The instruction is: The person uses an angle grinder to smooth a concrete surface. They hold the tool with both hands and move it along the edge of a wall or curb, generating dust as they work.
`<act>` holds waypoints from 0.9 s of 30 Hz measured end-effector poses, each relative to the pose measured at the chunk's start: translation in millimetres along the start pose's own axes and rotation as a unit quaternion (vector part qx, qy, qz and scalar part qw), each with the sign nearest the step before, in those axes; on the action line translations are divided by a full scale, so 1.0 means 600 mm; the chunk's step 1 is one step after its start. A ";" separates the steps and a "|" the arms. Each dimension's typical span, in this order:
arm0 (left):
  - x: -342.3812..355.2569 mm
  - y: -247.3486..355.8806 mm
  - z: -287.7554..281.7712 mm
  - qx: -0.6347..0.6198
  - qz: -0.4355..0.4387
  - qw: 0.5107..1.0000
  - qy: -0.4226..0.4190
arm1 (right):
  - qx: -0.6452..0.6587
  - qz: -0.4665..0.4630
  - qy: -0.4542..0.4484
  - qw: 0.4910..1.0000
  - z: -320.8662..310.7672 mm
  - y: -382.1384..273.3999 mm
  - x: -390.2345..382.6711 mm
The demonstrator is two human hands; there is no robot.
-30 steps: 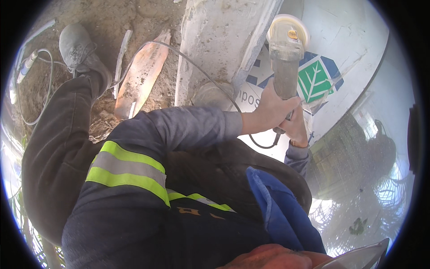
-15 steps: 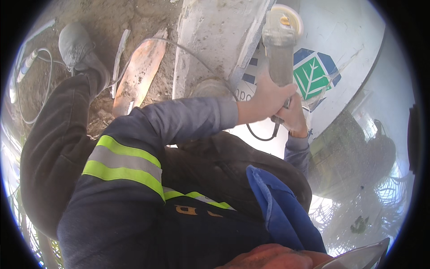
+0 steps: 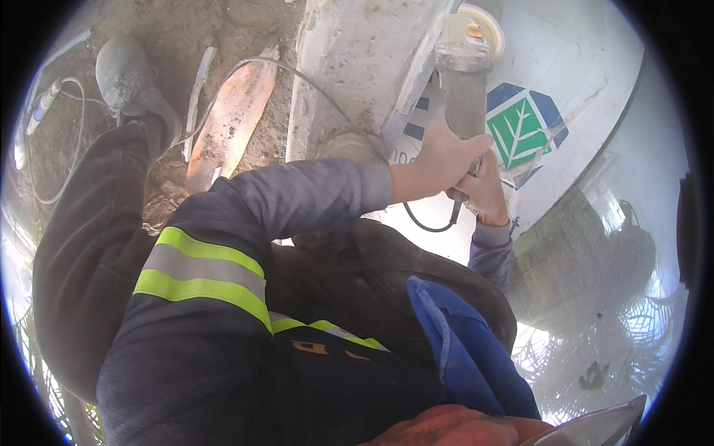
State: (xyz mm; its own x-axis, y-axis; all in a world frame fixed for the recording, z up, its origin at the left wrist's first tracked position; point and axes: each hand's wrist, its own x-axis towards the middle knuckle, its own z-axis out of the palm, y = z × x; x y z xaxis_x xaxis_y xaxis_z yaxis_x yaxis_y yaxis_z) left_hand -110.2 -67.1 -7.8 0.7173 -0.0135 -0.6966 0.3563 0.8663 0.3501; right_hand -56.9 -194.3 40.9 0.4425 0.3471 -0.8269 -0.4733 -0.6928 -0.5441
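A dusty grey angle grinder [image 3: 465, 93] points away from me, its round pale disc [image 3: 489, 33] at the far end. My left hand [image 3: 439, 157] is closed around the rear of its body. Lower on the right, my right hand [image 3: 487, 189] grips the tail end, partly hidden by the left thumb. From that tail a dark cable [image 3: 431, 227] curves down and to the left. Under the tool lies a large white curved panel [image 3: 580, 111] with a green leaf emblem [image 3: 519, 132] and blue shapes. Whether the disc touches the panel, I cannot tell.
Left of the grinder runs a dusty grey beam [image 3: 349, 70]. A long orange-brown strip [image 3: 232, 123] and a thin pale strip [image 3: 198, 97] lie on the dirt. The power cord [image 3: 305, 77] crosses beam and strip. My dusty shoe [image 3: 123, 74] stands near a white cable [image 3: 78, 149].
Both hands keep their grip on the grinder. Its head and disc have tilted slightly, and the tool's rear cable has shifted a little left.
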 end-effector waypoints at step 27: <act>-0.010 0.006 -0.006 0.055 0.003 0.998 0.012 | -0.054 -0.022 0.000 0.998 0.003 0.004 0.000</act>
State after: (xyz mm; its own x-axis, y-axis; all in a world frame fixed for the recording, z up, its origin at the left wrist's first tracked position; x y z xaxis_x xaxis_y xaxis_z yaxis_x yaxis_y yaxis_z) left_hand -115.4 -62.2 -4.9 0.7059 0.0038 -0.7083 0.4169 0.8062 0.4198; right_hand -59.4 -194.5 39.4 0.4609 0.3797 -0.8021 -0.3684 -0.7405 -0.5622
